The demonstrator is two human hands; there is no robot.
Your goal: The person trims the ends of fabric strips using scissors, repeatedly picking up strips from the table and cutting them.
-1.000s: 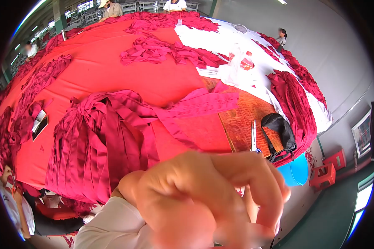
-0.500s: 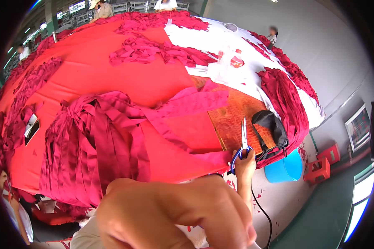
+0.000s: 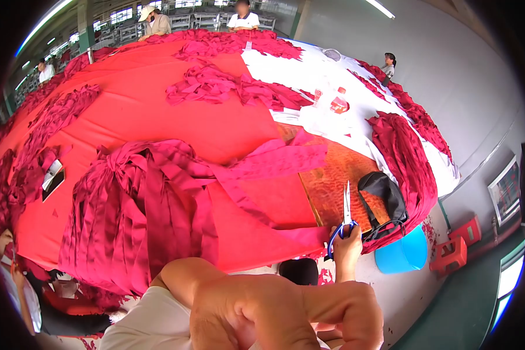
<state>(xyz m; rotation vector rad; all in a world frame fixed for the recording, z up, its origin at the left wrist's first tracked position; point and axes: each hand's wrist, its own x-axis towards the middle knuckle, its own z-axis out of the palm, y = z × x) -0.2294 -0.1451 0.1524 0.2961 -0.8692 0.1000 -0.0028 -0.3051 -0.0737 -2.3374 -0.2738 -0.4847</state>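
My right hand [image 3: 348, 248] grips blue-handled scissors [image 3: 347, 207] at the table's near edge, the blades pointing away from me. Close beside the handles ends a dark red fabric strip [image 3: 297, 238]. It runs from a knotted bundle of similar strips [image 3: 140, 204] that hangs over the near edge at left. Very near the camera, my left hand [image 3: 256, 309] fills the bottom middle with its fingers bent inward. Whatever those fingers hold, if anything, is hidden.
Red cloth [image 3: 140, 114] and white cloth [image 3: 286, 64] cover the large table. A black bag [image 3: 385, 195] lies on a brown board [image 3: 335, 160]. There are a bottle [image 3: 339, 102], a phone [image 3: 53, 185], a blue bucket [image 3: 402, 254] and red stools [image 3: 449, 256]. Several people are around the table.
The view has tilted up slightly, so the table sits lower. My left hand has shifted right and down across the view. My right hand still holds the scissors.
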